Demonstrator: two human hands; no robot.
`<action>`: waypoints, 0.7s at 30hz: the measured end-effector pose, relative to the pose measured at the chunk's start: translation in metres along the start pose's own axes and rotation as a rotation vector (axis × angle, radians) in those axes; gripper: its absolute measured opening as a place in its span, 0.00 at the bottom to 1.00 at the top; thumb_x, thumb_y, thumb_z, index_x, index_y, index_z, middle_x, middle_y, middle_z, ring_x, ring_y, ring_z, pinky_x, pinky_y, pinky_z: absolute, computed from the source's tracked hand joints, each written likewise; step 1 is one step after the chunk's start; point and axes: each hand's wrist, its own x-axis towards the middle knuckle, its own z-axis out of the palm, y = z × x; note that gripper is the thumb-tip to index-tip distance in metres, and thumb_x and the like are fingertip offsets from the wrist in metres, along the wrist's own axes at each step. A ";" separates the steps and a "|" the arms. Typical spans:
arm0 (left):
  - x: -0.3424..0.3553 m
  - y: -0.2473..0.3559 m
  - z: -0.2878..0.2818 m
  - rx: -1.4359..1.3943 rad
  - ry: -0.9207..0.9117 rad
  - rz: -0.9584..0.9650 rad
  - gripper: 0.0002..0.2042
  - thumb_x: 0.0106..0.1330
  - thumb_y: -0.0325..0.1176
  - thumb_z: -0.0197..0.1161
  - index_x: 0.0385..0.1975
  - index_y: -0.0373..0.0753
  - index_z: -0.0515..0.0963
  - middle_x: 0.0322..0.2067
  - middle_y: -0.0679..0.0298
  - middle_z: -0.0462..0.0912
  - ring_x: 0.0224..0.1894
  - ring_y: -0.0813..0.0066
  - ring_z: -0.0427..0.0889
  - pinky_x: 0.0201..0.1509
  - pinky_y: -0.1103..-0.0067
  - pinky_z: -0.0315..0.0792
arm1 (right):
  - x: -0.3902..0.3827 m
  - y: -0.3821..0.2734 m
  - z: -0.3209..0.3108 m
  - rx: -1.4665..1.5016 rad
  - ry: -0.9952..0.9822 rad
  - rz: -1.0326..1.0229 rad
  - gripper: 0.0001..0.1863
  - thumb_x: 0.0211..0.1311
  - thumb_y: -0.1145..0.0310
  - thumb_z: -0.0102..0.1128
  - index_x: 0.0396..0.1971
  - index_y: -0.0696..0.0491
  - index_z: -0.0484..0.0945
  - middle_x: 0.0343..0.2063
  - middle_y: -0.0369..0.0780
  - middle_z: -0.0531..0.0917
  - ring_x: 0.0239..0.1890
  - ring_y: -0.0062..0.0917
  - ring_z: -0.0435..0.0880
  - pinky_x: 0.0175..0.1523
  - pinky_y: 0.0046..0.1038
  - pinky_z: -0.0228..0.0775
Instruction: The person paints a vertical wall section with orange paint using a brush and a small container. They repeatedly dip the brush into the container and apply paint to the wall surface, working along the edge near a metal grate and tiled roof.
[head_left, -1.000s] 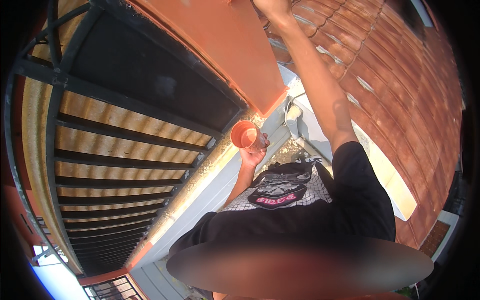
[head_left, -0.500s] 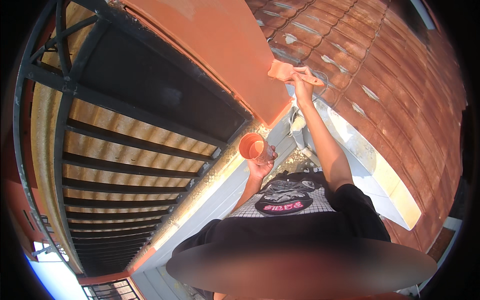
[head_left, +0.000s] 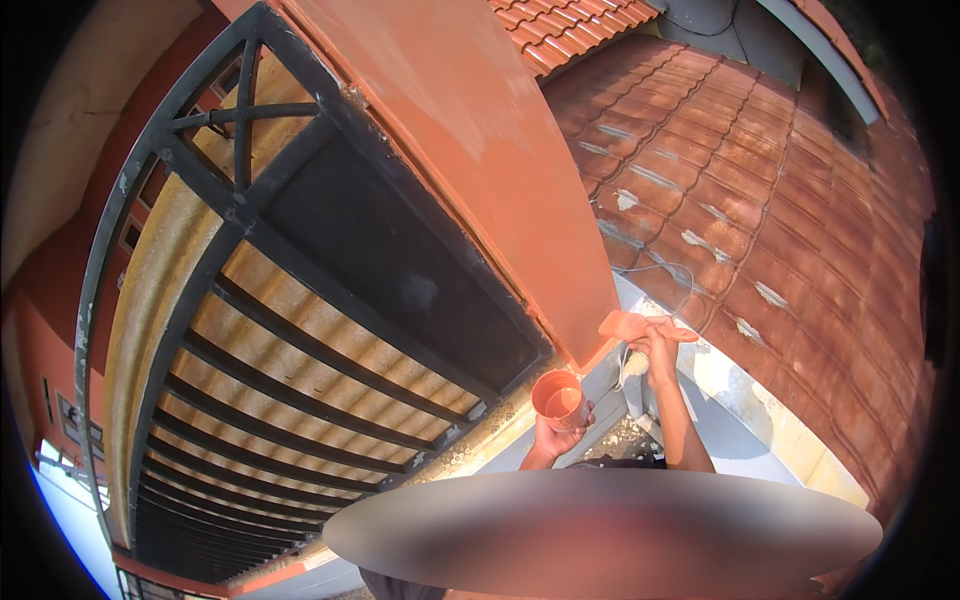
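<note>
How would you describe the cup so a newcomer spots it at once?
Start at the broad orange surface slanting down beside the black panel. Just below that surface's lower corner in the picture, the left hand holds the orange cup. Its round, open mouth sets it apart from the flat paintbrush, also orange, in the right hand.

Strong daylight falls on the scene. Just right of the right fingers (head_left: 655, 328), the pale ledge (head_left: 728, 376) glares near white in sun, with blue-grey shade on its lower face. Beyond them, the roof tiles (head_left: 730, 215) are brightly lit and readable. Left of the fingers, the black panel (head_left: 390, 255) is deep and dark except for one hazy patch; far lower left, the sky (head_left: 75, 525) burns out. Fisheye distortion bows the railing (head_left: 92, 320), corners turn black, and a heavily blurred oval (head_left: 600, 530) lies below the fingers.
</note>
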 end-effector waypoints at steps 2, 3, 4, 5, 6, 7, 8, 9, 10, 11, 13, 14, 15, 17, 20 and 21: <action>-0.008 0.012 0.005 0.058 0.015 -0.055 0.29 0.69 0.63 0.53 0.57 0.45 0.76 0.52 0.50 0.75 0.48 0.51 0.77 0.33 0.74 0.82 | -0.019 0.005 0.006 0.058 0.024 0.019 0.06 0.70 0.72 0.55 0.44 0.53 0.70 0.35 0.46 0.83 0.32 0.31 0.88 0.35 0.28 0.82; -0.012 0.019 0.007 0.101 0.035 -0.083 0.29 0.69 0.63 0.52 0.56 0.46 0.76 0.50 0.50 0.76 0.47 0.50 0.78 0.31 0.75 0.82 | -0.029 0.006 0.009 0.080 0.070 0.036 0.07 0.71 0.71 0.56 0.44 0.53 0.70 0.35 0.46 0.84 0.32 0.32 0.89 0.36 0.28 0.82; -0.018 0.026 0.010 0.091 0.034 -0.101 0.29 0.69 0.64 0.51 0.56 0.46 0.76 0.50 0.50 0.76 0.46 0.50 0.78 0.31 0.75 0.82 | -0.041 0.008 0.014 0.110 0.055 0.007 0.07 0.72 0.70 0.57 0.43 0.53 0.70 0.34 0.46 0.84 0.32 0.32 0.89 0.36 0.28 0.81; -0.024 0.033 0.013 0.087 0.029 -0.135 0.29 0.69 0.64 0.51 0.56 0.47 0.76 0.50 0.50 0.76 0.46 0.50 0.78 0.31 0.75 0.82 | -0.053 0.010 0.019 0.134 0.064 -0.010 0.07 0.72 0.69 0.57 0.43 0.52 0.70 0.33 0.46 0.84 0.32 0.32 0.89 0.37 0.28 0.80; -0.032 0.040 0.015 0.072 0.036 -0.144 0.29 0.69 0.64 0.51 0.56 0.47 0.77 0.50 0.50 0.77 0.46 0.50 0.78 0.31 0.75 0.82 | -0.063 0.012 0.026 0.166 0.050 -0.041 0.07 0.73 0.68 0.57 0.43 0.52 0.70 0.32 0.45 0.84 0.32 0.32 0.89 0.37 0.27 0.80; -0.038 0.049 0.018 0.099 0.018 -0.176 0.29 0.69 0.65 0.51 0.56 0.48 0.77 0.49 0.50 0.77 0.45 0.50 0.79 0.31 0.75 0.82 | -0.069 0.012 0.034 0.174 0.068 -0.057 0.07 0.73 0.67 0.58 0.42 0.52 0.70 0.32 0.46 0.85 0.32 0.32 0.89 0.38 0.27 0.80; -0.050 0.054 0.019 0.099 0.031 -0.188 0.29 0.69 0.65 0.50 0.56 0.48 0.77 0.49 0.50 0.77 0.45 0.50 0.79 0.31 0.75 0.82 | -0.086 0.014 0.038 0.183 0.077 -0.068 0.08 0.73 0.66 0.59 0.42 0.51 0.70 0.31 0.46 0.85 0.32 0.31 0.89 0.38 0.27 0.80; -0.059 0.061 0.020 0.111 -0.022 -0.238 0.29 0.70 0.65 0.50 0.56 0.48 0.77 0.49 0.50 0.78 0.44 0.50 0.79 0.31 0.75 0.82 | -0.101 0.018 0.044 0.176 0.151 -0.043 0.09 0.73 0.65 0.59 0.42 0.51 0.70 0.31 0.46 0.86 0.32 0.31 0.89 0.38 0.27 0.79; -0.066 0.072 0.020 0.104 0.017 -0.217 0.30 0.70 0.66 0.50 0.56 0.47 0.76 0.49 0.49 0.78 0.44 0.50 0.79 0.31 0.74 0.82 | -0.110 0.022 0.054 0.210 0.108 -0.105 0.08 0.73 0.66 0.60 0.41 0.51 0.70 0.31 0.46 0.86 0.32 0.31 0.89 0.38 0.27 0.80; -0.069 0.085 0.020 0.110 -0.009 -0.234 0.31 0.70 0.66 0.49 0.57 0.47 0.76 0.50 0.49 0.78 0.44 0.50 0.80 0.31 0.74 0.82 | -0.115 0.027 0.064 0.227 0.129 -0.130 0.08 0.73 0.67 0.60 0.40 0.51 0.70 0.31 0.46 0.87 0.32 0.31 0.89 0.38 0.28 0.80; -0.072 0.114 0.014 0.115 -0.015 -0.266 0.32 0.70 0.67 0.48 0.57 0.45 0.76 0.50 0.48 0.78 0.44 0.50 0.80 0.32 0.73 0.83 | -0.120 0.038 0.085 0.217 0.159 -0.164 0.08 0.72 0.67 0.61 0.40 0.51 0.71 0.32 0.46 0.87 0.32 0.30 0.89 0.38 0.27 0.81; -0.071 0.129 0.009 0.114 0.005 -0.282 0.33 0.70 0.67 0.47 0.58 0.44 0.75 0.50 0.47 0.79 0.45 0.49 0.80 0.33 0.73 0.83 | -0.121 0.044 0.095 0.189 0.165 -0.171 0.08 0.72 0.68 0.62 0.41 0.51 0.70 0.33 0.46 0.88 0.32 0.29 0.89 0.39 0.26 0.81; -0.075 0.140 0.001 0.106 -0.013 -0.290 0.34 0.70 0.67 0.46 0.58 0.42 0.75 0.51 0.46 0.79 0.45 0.49 0.80 0.33 0.72 0.84 | -0.127 0.051 0.102 0.161 0.185 -0.182 0.09 0.72 0.69 0.63 0.43 0.51 0.70 0.32 0.45 0.88 0.33 0.28 0.89 0.41 0.27 0.81; -0.076 0.162 -0.013 0.084 -0.018 -0.332 0.34 0.71 0.66 0.47 0.59 0.41 0.74 0.51 0.45 0.78 0.46 0.48 0.80 0.34 0.69 0.85 | -0.138 0.065 0.113 0.123 0.122 -0.303 0.11 0.71 0.71 0.63 0.46 0.53 0.70 0.32 0.44 0.87 0.34 0.27 0.88 0.42 0.29 0.81; -0.087 0.180 -0.036 0.099 -0.024 -0.337 0.33 0.71 0.64 0.48 0.60 0.40 0.74 0.52 0.44 0.78 0.46 0.47 0.81 0.34 0.69 0.86 | -0.166 0.082 0.119 0.036 0.034 -0.402 0.10 0.72 0.70 0.61 0.47 0.53 0.70 0.35 0.46 0.89 0.38 0.28 0.89 0.43 0.28 0.80; -0.092 0.184 -0.042 0.085 -0.048 -0.349 0.33 0.71 0.64 0.48 0.60 0.39 0.74 0.52 0.44 0.78 0.46 0.47 0.81 0.34 0.69 0.85 | -0.176 0.088 0.119 0.032 0.062 -0.380 0.11 0.72 0.71 0.61 0.48 0.54 0.71 0.36 0.46 0.88 0.38 0.29 0.89 0.43 0.28 0.79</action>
